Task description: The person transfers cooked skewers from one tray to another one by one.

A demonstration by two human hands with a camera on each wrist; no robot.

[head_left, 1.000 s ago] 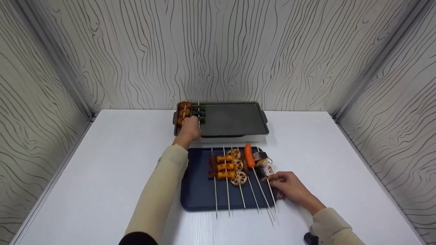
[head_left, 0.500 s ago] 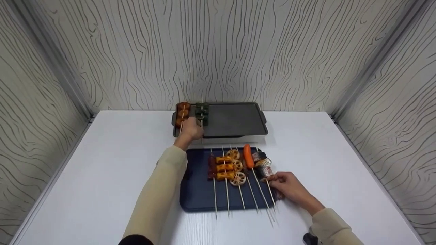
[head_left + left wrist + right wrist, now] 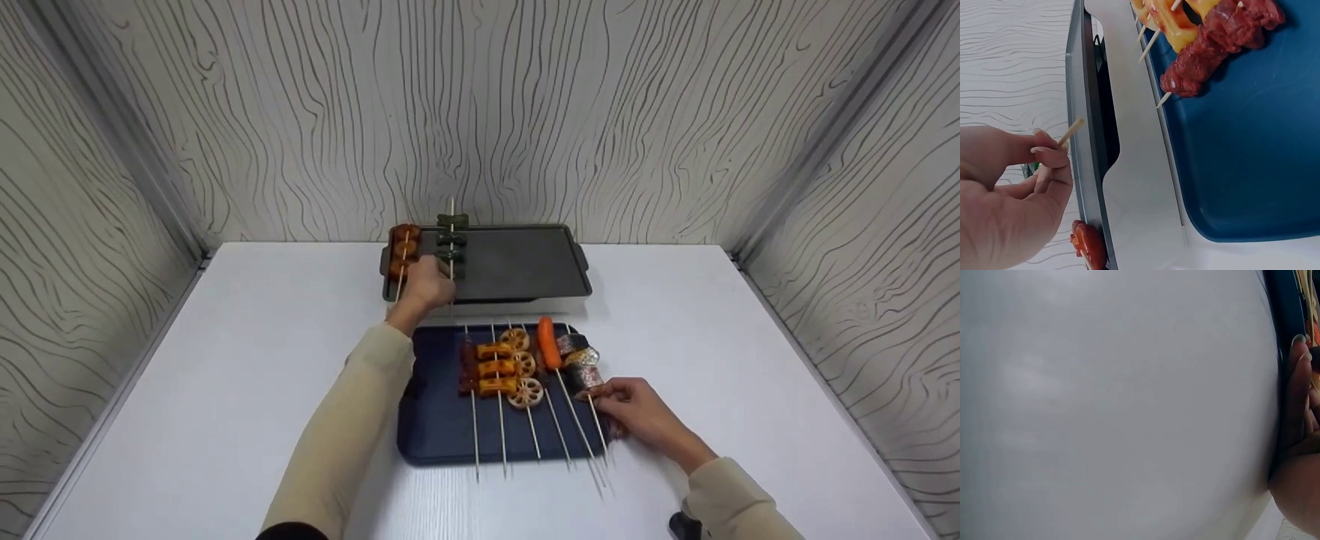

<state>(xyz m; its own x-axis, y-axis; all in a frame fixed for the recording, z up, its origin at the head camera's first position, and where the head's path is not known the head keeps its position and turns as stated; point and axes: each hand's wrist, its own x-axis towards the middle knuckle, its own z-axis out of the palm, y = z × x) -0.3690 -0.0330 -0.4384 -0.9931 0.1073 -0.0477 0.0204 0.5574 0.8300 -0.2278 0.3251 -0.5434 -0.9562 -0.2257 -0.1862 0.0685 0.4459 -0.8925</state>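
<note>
My left hand pinches the stick of a skewer of dark green pieces and holds it over the left part of the black griddle. In the left wrist view, the stick's end pokes out between thumb and fingers. A skewer of reddish-brown pieces lies at the griddle's left end. My right hand is at the right edge of the blue tray, its thumb and fingers pinching a skewer with dark, speckled pieces. The right wrist view shows little beyond those fingers.
Several skewers lie on the tray: dark red meat, yellow pieces, lotus root slices and an orange sausage. Their sticks overhang the front edge. A patterned wall stands behind the white table.
My left hand has moved slightly right with the green skewer, whose far end now sits higher, past the griddle's back edge. The right hand stays in place.
</note>
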